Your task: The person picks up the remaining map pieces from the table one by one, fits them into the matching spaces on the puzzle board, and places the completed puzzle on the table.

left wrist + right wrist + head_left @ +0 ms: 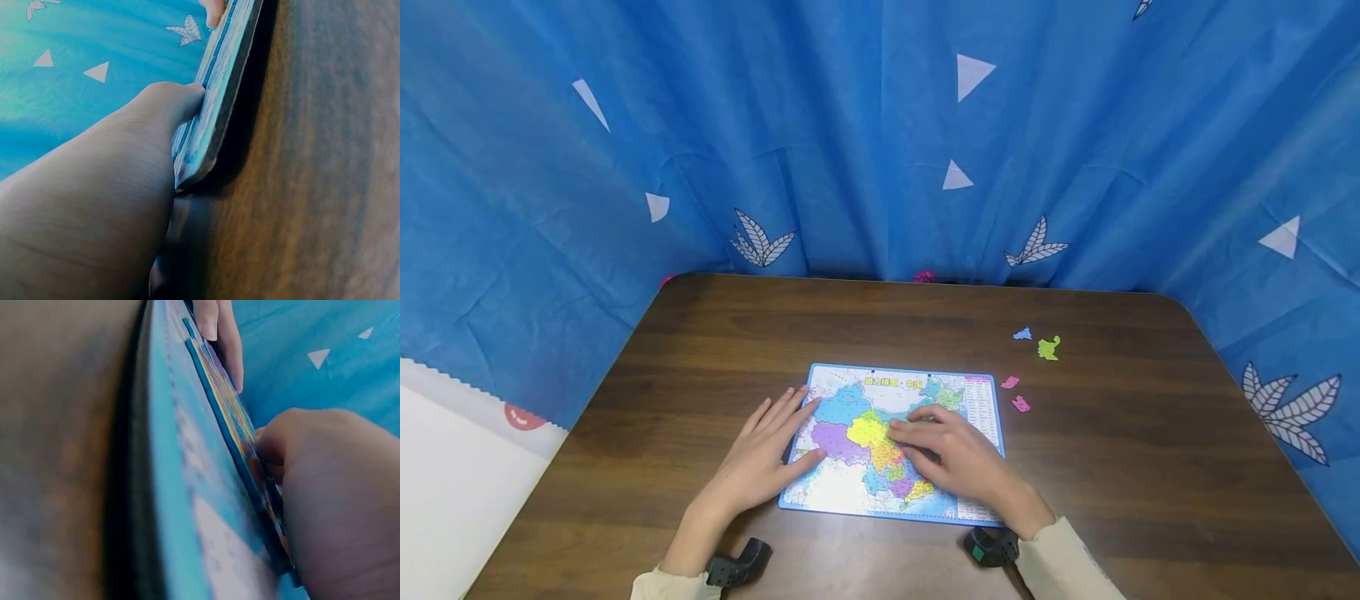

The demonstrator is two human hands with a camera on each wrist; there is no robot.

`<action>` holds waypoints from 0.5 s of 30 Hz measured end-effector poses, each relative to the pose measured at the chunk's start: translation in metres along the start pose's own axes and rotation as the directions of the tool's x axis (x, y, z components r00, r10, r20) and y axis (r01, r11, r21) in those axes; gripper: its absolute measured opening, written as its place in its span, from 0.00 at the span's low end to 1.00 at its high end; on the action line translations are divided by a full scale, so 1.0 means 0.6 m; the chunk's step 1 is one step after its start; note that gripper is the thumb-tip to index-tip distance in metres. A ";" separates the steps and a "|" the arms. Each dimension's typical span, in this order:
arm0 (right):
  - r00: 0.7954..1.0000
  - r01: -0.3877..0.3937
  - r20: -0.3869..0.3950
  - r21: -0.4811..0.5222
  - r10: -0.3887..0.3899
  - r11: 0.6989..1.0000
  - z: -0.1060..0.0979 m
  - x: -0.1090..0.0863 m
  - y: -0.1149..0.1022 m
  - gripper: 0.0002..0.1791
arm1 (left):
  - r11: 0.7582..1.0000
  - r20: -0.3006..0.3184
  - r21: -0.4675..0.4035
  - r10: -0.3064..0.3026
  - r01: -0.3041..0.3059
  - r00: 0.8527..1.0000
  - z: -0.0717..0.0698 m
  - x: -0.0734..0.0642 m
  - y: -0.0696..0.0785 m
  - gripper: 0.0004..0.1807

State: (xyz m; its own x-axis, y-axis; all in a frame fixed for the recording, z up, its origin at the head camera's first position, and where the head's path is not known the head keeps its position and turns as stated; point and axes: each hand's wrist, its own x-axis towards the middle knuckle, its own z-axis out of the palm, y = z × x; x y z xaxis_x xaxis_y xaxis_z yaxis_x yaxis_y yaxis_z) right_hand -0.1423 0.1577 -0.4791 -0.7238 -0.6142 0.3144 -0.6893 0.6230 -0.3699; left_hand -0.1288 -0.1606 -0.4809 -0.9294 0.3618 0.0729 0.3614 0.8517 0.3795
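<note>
A map puzzle board (951,508) with a blue border lies on the table, coloured raised pieces covering its middle. My left hand (760,462) rests at the board's left side, fingers spread and extended, fingertips on the surface. In the left wrist view its thumb (187,100) touches the board's face. Over the middle of the map, my right hand (955,454) has bent fingers, with thumb and fingertips close together near the yellow and orange pieces (883,454). Whether a small piece is between those fingertips is hidden, also in the right wrist view, where the hand (337,481) covers them.
Right of the board lie loose pieces: two pink ones (1021,404), a green one (1048,348) and a small blue one (1022,333). The brown wooden table (722,333) ends at a blue curtain (850,167). Dark wrist devices (739,565) sit below both hands.
</note>
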 end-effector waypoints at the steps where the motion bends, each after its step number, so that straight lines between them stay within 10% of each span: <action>1: 1.000 -0.015 0.011 -0.008 0.015 1.000 0.000 -0.002 -0.001 0.21 | 1.000 0.005 0.002 -0.003 0.003 1.000 0.000 0.000 0.001 0.42; 10: 0.996 -0.085 0.007 -0.013 0.085 0.996 0.004 -0.009 0.003 0.20 | 1.000 0.013 -0.004 -0.004 0.004 1.000 -0.001 0.000 0.001 0.42; 15: 0.986 -0.079 -0.142 0.073 0.089 0.994 0.003 -0.012 0.013 0.21 | 1.000 -0.001 -0.006 -0.002 0.002 1.000 0.000 -0.001 0.001 0.42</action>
State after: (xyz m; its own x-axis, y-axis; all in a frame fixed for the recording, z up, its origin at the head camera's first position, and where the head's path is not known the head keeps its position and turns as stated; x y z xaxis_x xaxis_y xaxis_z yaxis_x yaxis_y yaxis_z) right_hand -0.1423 0.1662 -0.4858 -0.7792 -0.4814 0.4013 -0.6258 0.6322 -0.4567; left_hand -0.1280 -0.1601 -0.4805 -0.9301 0.3599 0.0729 0.3591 0.8501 0.3852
